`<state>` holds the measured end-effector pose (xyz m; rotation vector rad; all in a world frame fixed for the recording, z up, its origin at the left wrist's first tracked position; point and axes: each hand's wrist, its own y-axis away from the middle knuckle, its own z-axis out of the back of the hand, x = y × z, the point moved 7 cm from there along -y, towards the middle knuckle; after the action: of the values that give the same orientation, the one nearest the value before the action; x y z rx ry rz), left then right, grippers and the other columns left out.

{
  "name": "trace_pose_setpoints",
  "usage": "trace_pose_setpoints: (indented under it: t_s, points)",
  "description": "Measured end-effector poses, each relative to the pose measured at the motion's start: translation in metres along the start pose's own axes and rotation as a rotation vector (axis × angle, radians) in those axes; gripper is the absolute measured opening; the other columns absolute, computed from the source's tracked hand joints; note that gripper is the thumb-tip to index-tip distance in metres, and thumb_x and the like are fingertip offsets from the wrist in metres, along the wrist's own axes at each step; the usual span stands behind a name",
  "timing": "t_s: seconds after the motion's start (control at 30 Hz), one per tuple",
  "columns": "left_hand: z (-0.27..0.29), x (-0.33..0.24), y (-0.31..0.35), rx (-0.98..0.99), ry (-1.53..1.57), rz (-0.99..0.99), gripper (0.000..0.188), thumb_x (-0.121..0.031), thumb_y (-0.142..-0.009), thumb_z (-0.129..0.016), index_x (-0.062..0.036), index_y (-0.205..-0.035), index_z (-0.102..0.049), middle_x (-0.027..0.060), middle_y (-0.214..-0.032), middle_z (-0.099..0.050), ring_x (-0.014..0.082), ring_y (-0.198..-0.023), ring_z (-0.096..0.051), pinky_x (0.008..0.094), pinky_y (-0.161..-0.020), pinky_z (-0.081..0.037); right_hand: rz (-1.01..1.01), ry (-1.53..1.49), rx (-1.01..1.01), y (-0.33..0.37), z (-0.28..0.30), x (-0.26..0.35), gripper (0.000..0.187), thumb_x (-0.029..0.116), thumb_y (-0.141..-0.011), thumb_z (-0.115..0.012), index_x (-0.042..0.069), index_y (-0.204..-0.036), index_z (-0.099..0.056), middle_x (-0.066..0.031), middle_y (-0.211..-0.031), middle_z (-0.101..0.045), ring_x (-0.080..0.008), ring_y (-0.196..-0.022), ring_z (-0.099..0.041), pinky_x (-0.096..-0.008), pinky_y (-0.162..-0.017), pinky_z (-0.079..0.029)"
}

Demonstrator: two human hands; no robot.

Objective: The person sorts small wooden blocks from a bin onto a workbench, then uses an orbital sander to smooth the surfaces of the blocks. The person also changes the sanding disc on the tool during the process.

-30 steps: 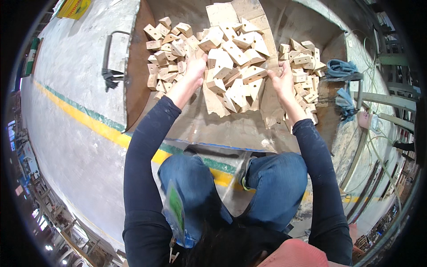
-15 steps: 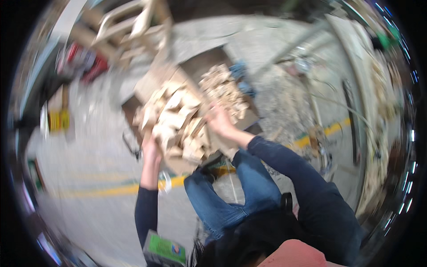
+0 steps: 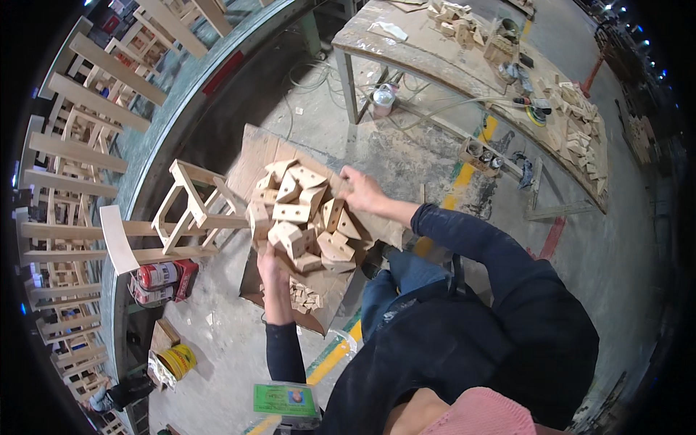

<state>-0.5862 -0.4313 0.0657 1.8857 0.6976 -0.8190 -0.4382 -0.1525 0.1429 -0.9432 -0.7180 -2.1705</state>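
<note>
Wooden corner blocks (image 3: 291, 213), several with drilled holes, are heaped in an open cardboard box (image 3: 257, 148) in front of me. My right hand (image 3: 360, 190) is closed on the box's right side, the fingers partly out of sight behind its edge. At the near left, my left hand (image 3: 270, 274) grips the same box, thumb up against the blocks and the other fingers hidden. Just below the left hand, smaller wood pieces (image 3: 304, 297) show in a cardboard container, partly covered by my forearm and the held box.
A wooden chair frame (image 3: 190, 206) stands close on the left, by a green-edged bench (image 3: 148, 170) carrying more frames. Red fire extinguishers (image 3: 158, 275) and a yellow tin (image 3: 176, 360) are on the floor. Ahead right is a worktable (image 3: 435, 61) with wood pieces, a sander (image 3: 536, 114) and a hose.
My view has swung round: the worktable and the bench of frames now show broadly. The box of blocks stays in both hands. The picture was blurred and is now sharper.
</note>
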Motion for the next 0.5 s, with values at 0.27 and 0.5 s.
trace_pose_setpoints:
  t_s: [0.27,0.5]
  points:
    - [-0.191,-0.014,-0.044,0.251,-0.067,0.047,0.034,-0.010,-0.096,-0.048,0.0009,-0.128,-0.047,0.0124,-0.117,-0.059,0.0240,-0.103,-0.060,0.0370,-0.088,-0.049,-0.093,0.059,-0.244,-0.032,0.148,-0.046,0.051,0.029,-0.071,-0.078,0.010,-0.113,-0.057,-0.0171,-0.106,-0.065,-0.0318,-0.098,-0.063,-0.0401,-0.083,-0.049]
    - [-0.380,-0.004,-0.135,0.327,-0.095,0.125,0.030,-0.011,-0.095,-0.050,0.0005,-0.122,-0.052,0.0124,-0.107,-0.063,0.0257,-0.092,-0.063,0.0410,-0.077,-0.053,-0.012,-0.024,-0.254,-0.146,0.292,-0.107,0.049,0.020,-0.074,-0.074,0.003,-0.118,-0.060,-0.0140,-0.107,-0.067,-0.0234,-0.096,-0.065,-0.0340,-0.085,-0.049]
